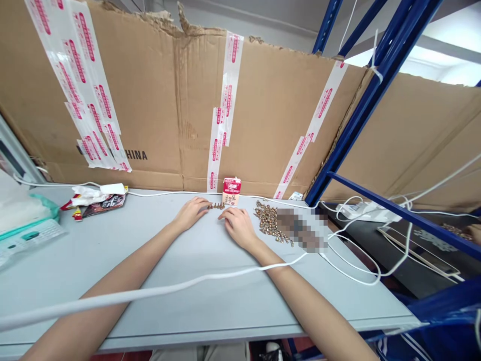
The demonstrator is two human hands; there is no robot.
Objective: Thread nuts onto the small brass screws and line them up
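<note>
A short row of small brass-coloured metal pieces [217,206] stands on the grey table between my hands. My left hand [191,213] rests at the row's left end, fingers stretched out and the tips at or very near the pieces. Just right of the row, my right hand [239,228] lies palm down on the tabletop with its fingers loosely extended; no held piece shows. A loose pile of similar pieces [267,219] spreads to its right, too small to name exactly. Behind the row stands a red and cream drink carton [231,191].
Cardboard sheets [150,100] wall the table's [158,286] back. A white cable [210,277] crosses above my forearms. Crumpled wrappers [101,200] and a plastic bag [26,215] lie left. A blurred-out patch [304,230] adjoins the pile. Blue shelf posts [353,115] rise right.
</note>
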